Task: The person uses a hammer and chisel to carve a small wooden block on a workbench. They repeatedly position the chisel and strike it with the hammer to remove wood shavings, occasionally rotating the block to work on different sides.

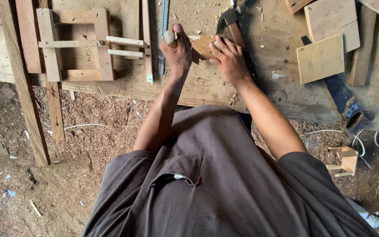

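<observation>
On dusty plywood bench (259, 94); left hand (177, 49) fisted; right hand (230, 59) flat on square board (202, 45)

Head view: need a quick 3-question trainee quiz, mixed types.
1. True or false: the right hand lies flat on the small marked wooden piece.
2. Which tool lies toward the right end of the workbench? A) handsaw B) drill C) pliers
3. What does the left hand grip?

Key:
1. True.
2. A.
3. A small pale stub, held at the fingertips; what kind of thing it is cannot be told.
</observation>
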